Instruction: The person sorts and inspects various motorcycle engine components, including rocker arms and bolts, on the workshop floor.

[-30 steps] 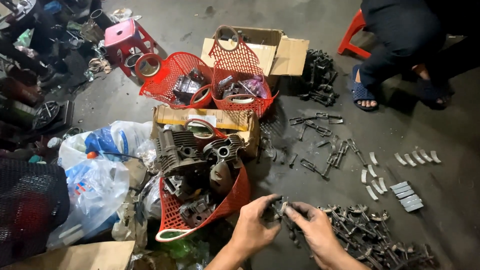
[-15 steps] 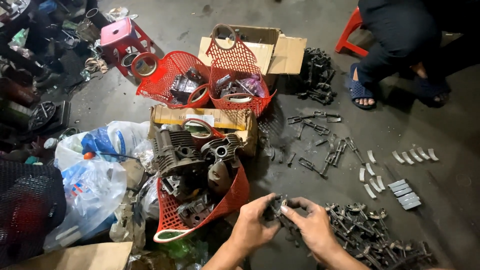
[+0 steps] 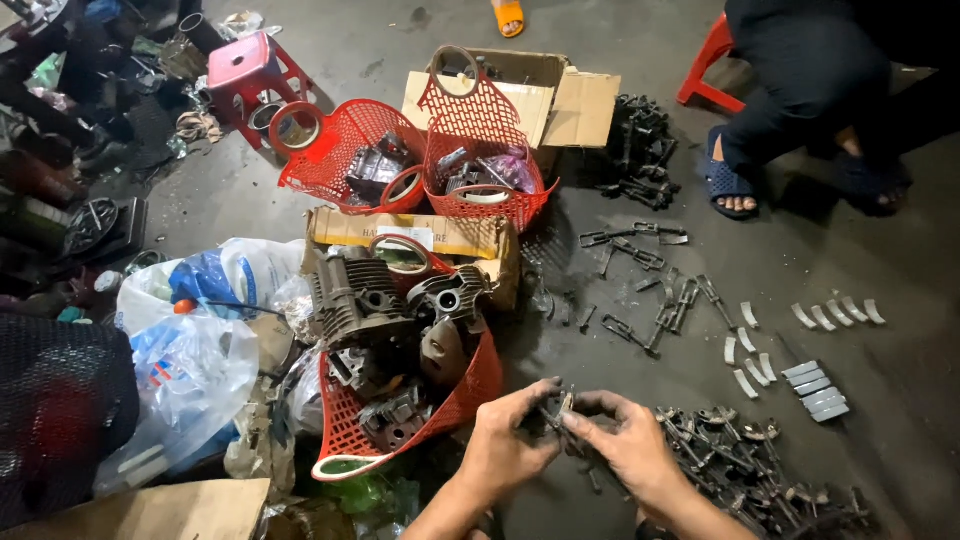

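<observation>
You're pinching a small dark metal part [image 3: 556,410] between your left hand [image 3: 505,448] and right hand [image 3: 628,447]. Just right of the grip: a greasy parts pile [image 3: 745,455]. Just left: a red basket [image 3: 470,392] holding engine cylinders [image 3: 355,295].

Red mesh basket [image 3: 470,385]; pink stool [image 3: 240,62]; silver-grey shells [image 3: 815,390]; orange sandal [image 3: 509,16].

Engine parts in basket [image 3: 470,385], left of hands, metal parts pile [image 3: 750,470] right

Red baskets [image 3: 345,165] of engine parts, cardboard box [image 3: 580,100], plastic bags [image 3: 190,350].
</observation>
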